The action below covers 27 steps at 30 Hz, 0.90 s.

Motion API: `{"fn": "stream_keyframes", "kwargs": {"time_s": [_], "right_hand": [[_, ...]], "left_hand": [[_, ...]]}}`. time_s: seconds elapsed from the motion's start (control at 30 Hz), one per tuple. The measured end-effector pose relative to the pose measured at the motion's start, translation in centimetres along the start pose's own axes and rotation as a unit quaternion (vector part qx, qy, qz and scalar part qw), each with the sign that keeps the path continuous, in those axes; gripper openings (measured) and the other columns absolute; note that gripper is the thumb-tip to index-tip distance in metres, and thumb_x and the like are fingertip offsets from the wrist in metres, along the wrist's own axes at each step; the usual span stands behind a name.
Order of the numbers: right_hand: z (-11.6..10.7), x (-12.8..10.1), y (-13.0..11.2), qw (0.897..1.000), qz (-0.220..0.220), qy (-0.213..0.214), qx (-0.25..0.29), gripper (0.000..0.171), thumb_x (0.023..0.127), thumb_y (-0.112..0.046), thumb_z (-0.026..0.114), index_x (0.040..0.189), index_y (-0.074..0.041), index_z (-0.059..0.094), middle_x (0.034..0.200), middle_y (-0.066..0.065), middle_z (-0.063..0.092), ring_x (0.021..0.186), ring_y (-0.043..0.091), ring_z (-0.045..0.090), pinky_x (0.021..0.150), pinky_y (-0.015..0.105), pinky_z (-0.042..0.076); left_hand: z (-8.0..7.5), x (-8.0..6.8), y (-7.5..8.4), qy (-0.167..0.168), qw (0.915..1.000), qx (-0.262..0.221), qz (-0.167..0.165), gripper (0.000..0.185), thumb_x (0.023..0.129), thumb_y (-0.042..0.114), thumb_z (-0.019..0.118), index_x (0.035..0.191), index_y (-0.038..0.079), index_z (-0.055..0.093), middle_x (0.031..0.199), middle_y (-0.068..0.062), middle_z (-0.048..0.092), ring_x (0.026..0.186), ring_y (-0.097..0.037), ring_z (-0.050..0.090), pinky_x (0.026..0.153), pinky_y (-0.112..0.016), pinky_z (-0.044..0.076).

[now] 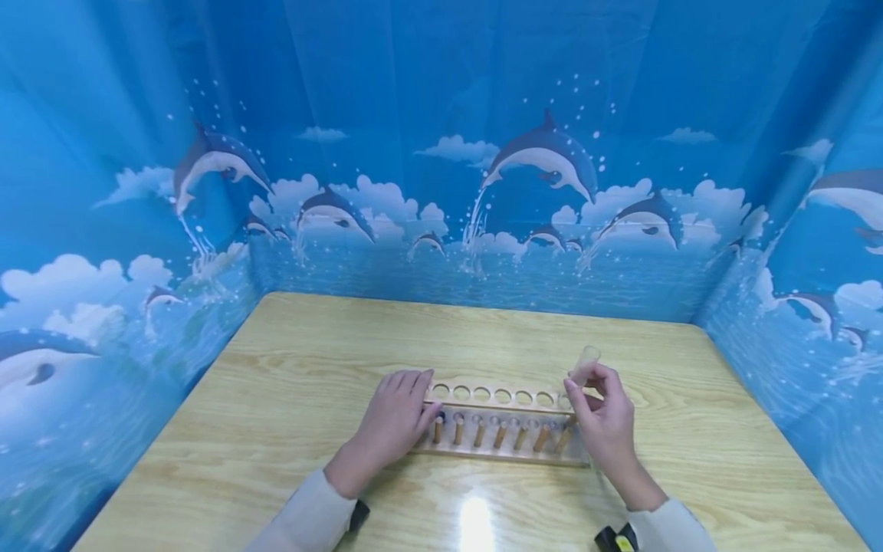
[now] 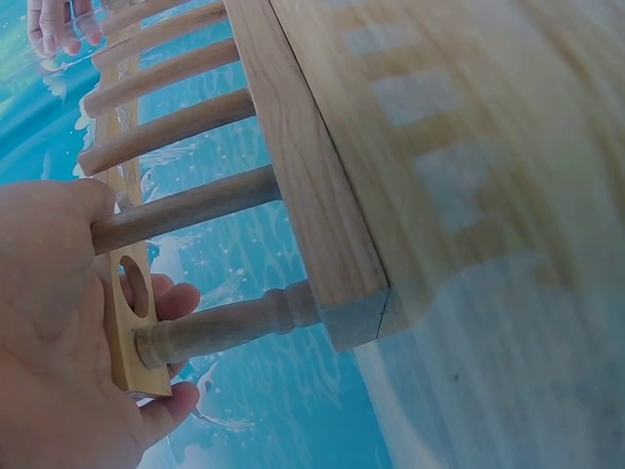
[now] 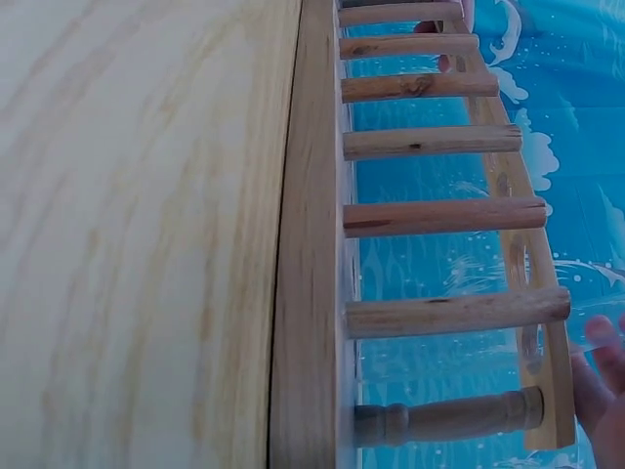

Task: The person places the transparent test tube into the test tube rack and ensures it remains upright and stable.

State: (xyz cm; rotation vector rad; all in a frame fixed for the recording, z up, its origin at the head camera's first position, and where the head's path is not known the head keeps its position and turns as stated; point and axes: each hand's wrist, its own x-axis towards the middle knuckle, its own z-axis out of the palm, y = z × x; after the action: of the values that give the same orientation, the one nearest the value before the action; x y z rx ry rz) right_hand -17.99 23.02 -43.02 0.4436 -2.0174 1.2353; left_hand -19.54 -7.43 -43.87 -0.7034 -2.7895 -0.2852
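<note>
A wooden test tube rack (image 1: 503, 422) with a row of round holes and several pegs stands on the table. My left hand (image 1: 396, 422) grips the rack's left end (image 2: 132, 322), fingers over the top board. My right hand (image 1: 600, 414) pinches a clear test tube (image 1: 585, 366) upright above the rack's right end, over the rightmost hole. In the right wrist view the rack's pegs (image 3: 444, 215) and top board (image 3: 552, 391) show, with my fingertips (image 3: 601, 376) at the lower right. The tube's lower part is hard to make out.
The light wooden table (image 1: 310, 368) is walled on three sides by a blue dolphin-print curtain (image 1: 441, 153). A glare spot (image 1: 476, 525) lies near the table's front edge. Bare tabletop stretches behind and to both sides of the rack.
</note>
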Motion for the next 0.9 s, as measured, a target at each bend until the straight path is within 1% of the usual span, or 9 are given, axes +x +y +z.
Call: {"fn": "stream_keyframes", "kwargs": {"time_s": [0.17,0.33,0.47,0.57,0.67,0.73,0.8,0.9], "right_hand": [[-0.1,-0.2,0.6,1.000,0.002,0.000,-0.006,0.029,0.084,0.019,0.061,0.111,0.012,0.050,0.094,0.013,0.058,0.093,-0.001,0.058,0.068,0.011,0.053],[-0.1,-0.3,1.0,1.000,0.000,-0.004,-0.004,0.026,0.089,0.010,0.061,0.112,0.011,0.050,0.095,0.009,0.058,0.092,0.003,0.059,0.069,0.013,0.055],[-0.1,0.2,-1.3,1.000,0.014,-0.010,-0.009,0.022,0.091,0.009,0.059,0.110,0.013,0.048,0.094,0.013,0.058,0.090,0.007,0.059,0.070,0.012,0.054],[0.0,0.4,-2.9,0.999,0.029,-0.010,-0.018,0.022,0.091,0.011,0.058,0.110,0.015,0.047,0.092,0.016,0.058,0.088,0.010,0.060,0.071,0.013,0.054],[0.2,0.3,-3.0,0.999,0.041,-0.001,-0.018,0.024,0.090,0.013,0.059,0.110,0.015,0.048,0.092,0.011,0.058,0.088,0.012,0.060,0.072,0.012,0.054],[0.3,0.2,-3.0,0.999,0.040,0.007,-0.011,0.026,0.087,0.016,0.059,0.111,0.016,0.048,0.091,0.007,0.058,0.088,0.012,0.060,0.071,0.012,0.054],[0.3,0.1,-2.9,0.999,0.032,0.011,-0.004,0.026,0.087,0.018,0.058,0.111,0.017,0.048,0.090,0.005,0.058,0.088,0.011,0.060,0.071,0.011,0.053],[0.4,0.0,-2.8,1.000,0.015,0.012,0.007,0.024,0.088,0.018,0.056,0.110,0.017,0.047,0.089,0.007,0.058,0.086,0.011,0.058,0.071,0.010,0.052]], "left_hand": [[0.0,0.1,0.0,0.002,1.0000,-0.003,0.001,0.059,0.101,0.046,0.045,0.141,0.002,0.046,0.133,-0.016,0.055,0.125,-0.032,0.049,0.110,-0.050,0.034],[0.0,0.1,-0.1,0.002,1.0000,0.000,0.001,0.059,0.101,0.046,0.045,0.141,0.002,0.046,0.134,-0.016,0.055,0.126,-0.032,0.049,0.111,-0.050,0.034],[-0.1,0.1,0.0,-0.002,1.0000,0.001,-0.001,0.060,0.101,0.046,0.045,0.141,0.002,0.046,0.134,-0.016,0.055,0.126,-0.032,0.049,0.111,-0.050,0.033],[-0.1,0.1,0.0,-0.007,1.0000,-0.002,-0.006,0.060,0.101,0.046,0.045,0.141,0.002,0.046,0.135,-0.016,0.054,0.126,-0.032,0.048,0.111,-0.050,0.033],[-0.1,0.0,0.0,-0.010,0.9999,-0.003,-0.007,0.060,0.101,0.046,0.045,0.142,0.002,0.045,0.135,-0.017,0.054,0.127,-0.032,0.048,0.111,-0.050,0.033],[0.0,0.0,0.0,-0.011,0.9999,-0.005,-0.007,0.060,0.101,0.046,0.044,0.142,0.001,0.045,0.135,-0.017,0.054,0.127,-0.033,0.048,0.111,-0.051,0.032],[0.0,0.0,0.0,-0.012,0.9999,-0.005,-0.007,0.060,0.101,0.046,0.044,0.142,0.001,0.045,0.135,-0.017,0.054,0.127,-0.033,0.048,0.111,-0.051,0.032],[0.0,0.0,0.0,-0.010,0.9999,-0.008,-0.007,0.060,0.101,0.046,0.044,0.142,0.001,0.045,0.135,-0.017,0.054,0.127,-0.033,0.048,0.111,-0.051,0.032]]}}
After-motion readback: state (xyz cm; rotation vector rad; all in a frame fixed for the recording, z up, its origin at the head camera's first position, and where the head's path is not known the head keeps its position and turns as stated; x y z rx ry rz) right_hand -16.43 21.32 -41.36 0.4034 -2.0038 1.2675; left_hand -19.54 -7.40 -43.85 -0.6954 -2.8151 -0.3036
